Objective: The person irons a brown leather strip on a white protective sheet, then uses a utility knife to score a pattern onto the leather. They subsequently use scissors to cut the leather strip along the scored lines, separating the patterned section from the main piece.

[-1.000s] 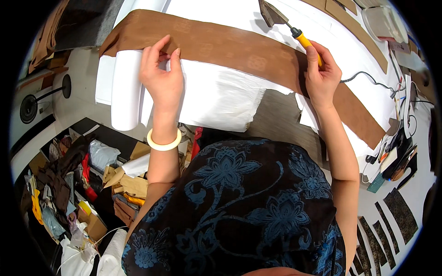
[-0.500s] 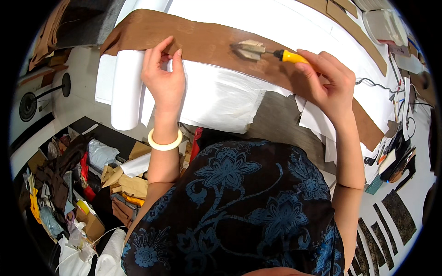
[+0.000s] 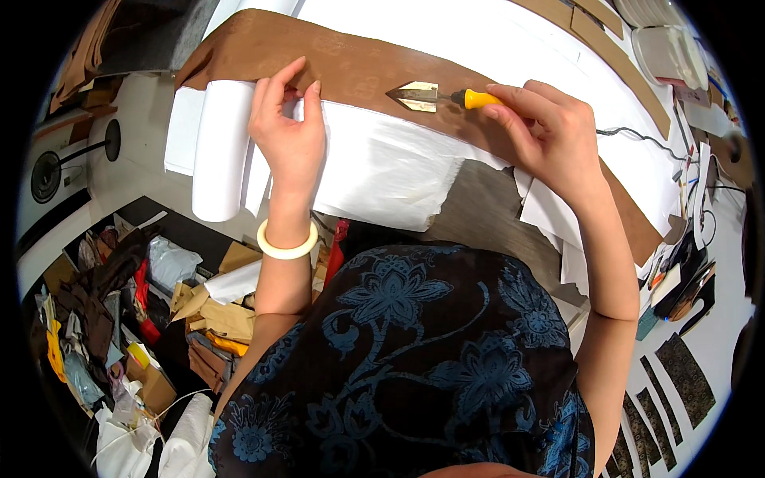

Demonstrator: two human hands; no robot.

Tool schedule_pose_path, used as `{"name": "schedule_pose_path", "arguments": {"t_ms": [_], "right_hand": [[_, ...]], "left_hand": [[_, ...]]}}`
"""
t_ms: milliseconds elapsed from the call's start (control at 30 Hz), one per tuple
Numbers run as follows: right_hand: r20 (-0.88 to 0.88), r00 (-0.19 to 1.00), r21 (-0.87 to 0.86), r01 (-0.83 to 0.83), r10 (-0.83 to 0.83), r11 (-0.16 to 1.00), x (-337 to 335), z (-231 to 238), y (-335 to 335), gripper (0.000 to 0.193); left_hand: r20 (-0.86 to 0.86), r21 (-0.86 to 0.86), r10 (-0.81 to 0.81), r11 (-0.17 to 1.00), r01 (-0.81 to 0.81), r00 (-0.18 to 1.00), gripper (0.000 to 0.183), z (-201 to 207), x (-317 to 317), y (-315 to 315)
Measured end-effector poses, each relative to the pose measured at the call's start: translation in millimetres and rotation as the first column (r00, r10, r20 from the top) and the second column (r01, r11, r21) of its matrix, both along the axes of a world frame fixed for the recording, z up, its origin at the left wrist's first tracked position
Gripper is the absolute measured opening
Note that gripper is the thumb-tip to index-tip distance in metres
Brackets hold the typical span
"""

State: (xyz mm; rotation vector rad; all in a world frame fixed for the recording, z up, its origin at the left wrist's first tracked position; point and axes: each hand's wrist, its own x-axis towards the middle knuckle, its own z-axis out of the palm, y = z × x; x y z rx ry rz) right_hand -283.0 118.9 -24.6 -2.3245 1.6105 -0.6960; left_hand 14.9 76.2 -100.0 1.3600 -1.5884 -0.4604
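Trowel-shaped tool point(image 3: 416, 96) held point-left over brown strip point(image 3: 343, 64)

The right hand point(image 3: 551, 131) has its grip pinching the tool's yellow handle point(image 3: 482, 99) between thumb and forefinger. The flat metal head lies above the middle stretch of the strip; from overhead, whether it actually touches is hard to judge. The strip crosses white paper point(image 3: 494, 44) in a long band, from a creased end at the upper left, beneath the right forearm, to a cut end at the lower right.

The left hand point(image 3: 288, 143) is at the strip's near edge, forefinger on the brown face. Thumb and forefinger stand apart at their tips; I cannot tell whether the curled fingers of that grip clasp the edge. A cream bangle point(image 3: 287, 247) circles the left wrist. Just left of it stretches a white roll point(image 3: 219, 151), partly under the strip. Beyond the right hand, a dark cord point(image 3: 647, 142) crosses the paper, near a tan strip point(image 3: 625, 76) and a translucent tub point(image 3: 663, 56).
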Motion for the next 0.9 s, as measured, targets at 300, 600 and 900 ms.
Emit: {"name": "schedule_pose_path", "arguments": {"t_ms": [300, 600, 900], "right_hand": [[0.004, 1.000, 0.027, -0.010, 0.010, 1.000, 1, 2, 1, 0.023], [0.004, 0.999, 0.013, -0.046, 0.046, 0.999, 8, 1, -1, 0.021], [-0.048, 0.994, -0.004, -0.095, 0.095, 0.995, 21, 2, -10, 0.019]], "left_hand": [[-0.013, 0.035, -0.005, 0.999, 0.005, 1.000, 0.031, -5, 2, 1], [-0.031, 0.028, -0.005, 1.000, 0.006, 1.000, 0.032, -8, 2, 0], [-0.024, 0.026, 0.004, 1.000, -0.003, 1.000, 0.031, -8, 2, 0]]}}
